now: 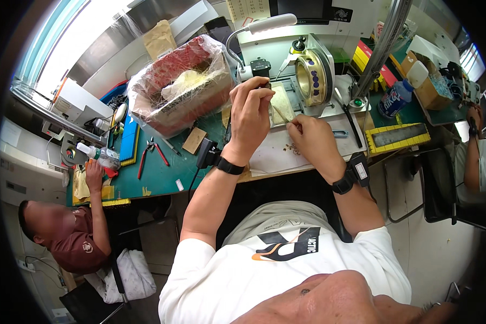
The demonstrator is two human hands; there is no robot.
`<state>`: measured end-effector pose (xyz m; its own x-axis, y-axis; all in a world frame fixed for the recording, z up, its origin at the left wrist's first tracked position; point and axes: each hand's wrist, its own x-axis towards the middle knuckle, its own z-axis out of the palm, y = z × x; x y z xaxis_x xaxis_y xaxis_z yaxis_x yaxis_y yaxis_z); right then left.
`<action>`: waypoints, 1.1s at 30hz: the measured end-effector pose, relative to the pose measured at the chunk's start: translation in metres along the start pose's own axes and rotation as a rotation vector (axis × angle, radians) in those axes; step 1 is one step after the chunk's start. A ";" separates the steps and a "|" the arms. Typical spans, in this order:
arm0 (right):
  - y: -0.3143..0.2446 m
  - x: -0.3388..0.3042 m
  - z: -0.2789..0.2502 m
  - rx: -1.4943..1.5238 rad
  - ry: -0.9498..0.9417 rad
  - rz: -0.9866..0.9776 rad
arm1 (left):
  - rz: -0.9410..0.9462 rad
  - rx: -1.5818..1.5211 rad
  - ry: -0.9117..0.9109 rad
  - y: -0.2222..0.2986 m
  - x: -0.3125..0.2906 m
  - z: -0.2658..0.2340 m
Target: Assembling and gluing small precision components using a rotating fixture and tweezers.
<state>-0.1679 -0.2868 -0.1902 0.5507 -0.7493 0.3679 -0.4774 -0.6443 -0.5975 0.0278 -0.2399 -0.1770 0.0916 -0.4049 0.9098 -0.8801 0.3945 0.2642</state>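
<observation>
Pinching a thin stick-like tool with thumb and fingers together, the right hand is at the near edge of a pale rectangular pad, over which the tool slants. The left hand is raised just left of the pad, fingers curled close together; whether they clamp anything cannot be told. A gold-coloured tape roll stands upright behind the right hand, and small brown bits lie on white paper nearer the person.
</observation>
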 end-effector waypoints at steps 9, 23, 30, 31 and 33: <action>-0.014 -0.014 -0.018 0.120 0.081 0.023 | 0.003 -0.015 -0.008 -0.003 -0.001 -0.003; -0.029 -0.010 -0.025 0.239 0.211 -0.079 | -0.018 -0.017 -0.001 0.000 -0.001 -0.003; -0.007 -0.022 -0.015 0.092 0.095 0.005 | -0.013 -0.015 0.003 0.000 0.000 -0.003; -0.001 -0.023 -0.013 0.046 0.086 -0.006 | -0.013 -0.017 0.002 0.000 0.000 -0.003; -0.002 -0.028 -0.016 0.037 0.123 0.014 | -0.016 -0.018 0.000 0.000 -0.001 -0.003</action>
<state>-0.1933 -0.2669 -0.1879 0.4552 -0.7726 0.4426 -0.4577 -0.6294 -0.6280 0.0297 -0.2370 -0.1765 0.1063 -0.4111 0.9054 -0.8700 0.4025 0.2849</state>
